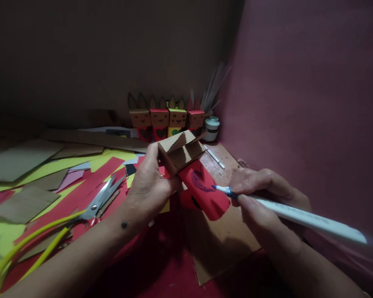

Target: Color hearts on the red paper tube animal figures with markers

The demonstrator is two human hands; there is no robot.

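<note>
My left hand (152, 184) is closed round the cardboard box head (186, 154) of a figure, whose red paper body (209, 198) slants down to the right. Dark scribbled marks (202, 181) form a rounded shape on the red paper. Between the thumb and fingers of my right hand (267, 203) is a white marker (311, 220). Its blue tip is at the right edge of the drawn shape; whether it touches the paper I cannot tell.
Several box-headed figures (159, 118) with pointed ears stand at the back beside a pale jar (211, 127). Yellow-handled scissors (95, 207) lie over coloured paper scraps (112, 167) at left. A thin white pen (214, 157) and a cardboard sheet (217, 248) lie near the figure.
</note>
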